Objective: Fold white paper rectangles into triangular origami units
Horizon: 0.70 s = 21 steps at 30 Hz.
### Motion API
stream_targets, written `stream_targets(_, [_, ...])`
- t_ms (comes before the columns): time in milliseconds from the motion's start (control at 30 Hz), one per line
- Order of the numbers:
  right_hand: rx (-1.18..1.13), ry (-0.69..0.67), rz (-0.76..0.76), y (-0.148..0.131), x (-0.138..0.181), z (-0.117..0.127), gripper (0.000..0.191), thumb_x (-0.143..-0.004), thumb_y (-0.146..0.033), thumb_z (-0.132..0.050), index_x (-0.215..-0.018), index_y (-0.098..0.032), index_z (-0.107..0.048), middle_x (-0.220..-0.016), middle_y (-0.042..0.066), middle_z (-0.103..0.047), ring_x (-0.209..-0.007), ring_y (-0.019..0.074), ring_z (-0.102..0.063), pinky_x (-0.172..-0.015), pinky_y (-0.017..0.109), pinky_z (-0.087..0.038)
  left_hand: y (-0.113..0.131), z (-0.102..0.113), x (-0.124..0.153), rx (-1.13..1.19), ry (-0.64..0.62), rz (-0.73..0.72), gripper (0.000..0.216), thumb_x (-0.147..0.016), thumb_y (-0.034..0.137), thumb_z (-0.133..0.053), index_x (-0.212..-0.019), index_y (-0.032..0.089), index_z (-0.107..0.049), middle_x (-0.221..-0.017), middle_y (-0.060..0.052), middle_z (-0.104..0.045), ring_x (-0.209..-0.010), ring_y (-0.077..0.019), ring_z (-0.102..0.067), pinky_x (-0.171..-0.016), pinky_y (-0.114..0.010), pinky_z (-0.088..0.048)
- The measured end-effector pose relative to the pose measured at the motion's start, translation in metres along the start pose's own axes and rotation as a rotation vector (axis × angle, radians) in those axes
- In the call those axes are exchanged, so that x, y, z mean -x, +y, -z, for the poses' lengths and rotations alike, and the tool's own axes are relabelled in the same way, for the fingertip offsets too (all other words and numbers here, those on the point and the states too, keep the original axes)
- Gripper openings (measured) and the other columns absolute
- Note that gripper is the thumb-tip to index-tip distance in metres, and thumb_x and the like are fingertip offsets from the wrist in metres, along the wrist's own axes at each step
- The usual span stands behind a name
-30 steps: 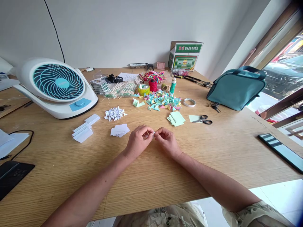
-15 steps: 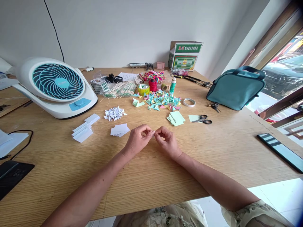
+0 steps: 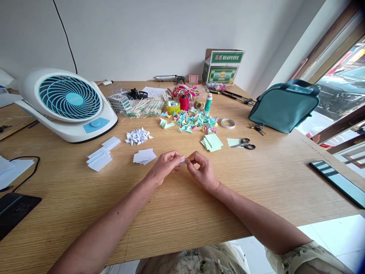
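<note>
Between my fingertips, above the middle of the table, is a small piece of white paper (image 3: 181, 163), mostly hidden by the fingers. My left hand (image 3: 167, 166) pinches it from the left, thumb on top. My right hand (image 3: 202, 170) pinches its right end between thumb and forefinger. Left of my hands lies a small stack of white paper slips (image 3: 144, 156), and behind it a heap of folded white paper pieces (image 3: 138, 136). Beyond my right hand sits a stack of pale green paper squares (image 3: 211, 142). Scissors (image 3: 244, 143) rest on another green sheet.
A white fan (image 3: 68, 102) stands at the left, with more white paper strips (image 3: 99, 154) before it. Coloured folded pieces (image 3: 195, 121), a tape roll (image 3: 228, 123) and a glue bottle (image 3: 208, 102) lie further back. A teal bag (image 3: 285, 106) and a phone (image 3: 338, 182) are at the right.
My left hand has turned and its fingers have shifted, so a bit of the white paper now shows between the hands. My right hand has stayed almost in place.
</note>
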State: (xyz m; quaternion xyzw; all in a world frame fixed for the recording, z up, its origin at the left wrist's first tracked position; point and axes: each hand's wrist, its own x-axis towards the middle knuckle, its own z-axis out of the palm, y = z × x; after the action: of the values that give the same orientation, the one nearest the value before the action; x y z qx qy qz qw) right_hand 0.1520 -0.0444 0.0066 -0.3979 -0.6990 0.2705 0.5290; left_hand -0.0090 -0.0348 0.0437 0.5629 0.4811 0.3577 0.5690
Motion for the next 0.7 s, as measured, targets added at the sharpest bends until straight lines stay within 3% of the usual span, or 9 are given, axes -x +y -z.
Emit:
stream_targets(400, [-0.007,-0.004,-0.05,-0.004,0.0,0.0,0.015,-0.083,-0.021,-0.053,-0.069,-0.02,-0.053,-0.068,0.0,-0.052,-0.063,0.0129,-0.05,-0.061,0.027,-0.041,-0.009,0.003,-0.004,-0.093,0.008,-0.097,0.026,-0.077,0.041,-0.065,-0.076,0.015,-0.059,-0.075,0.0,-0.055,-0.071,-0.0127,-0.054,-0.061,-0.025,-0.054])
stream_targets(700, [-0.239,-0.018,-0.28,0.0,0.0,-0.003,0.021,-0.083,-0.033,-0.058,-0.07,-0.018,-0.053,-0.063,-0.001,-0.051,-0.058,0.0116,-0.046,-0.056,0.026,-0.038,-0.011,0.005,-0.005,-0.15,0.012,-0.165,0.025,-0.079,0.04,-0.063,-0.077,0.015,-0.063,-0.077,-0.002,-0.06,-0.073,-0.0138,-0.056,-0.064,-0.025,-0.052])
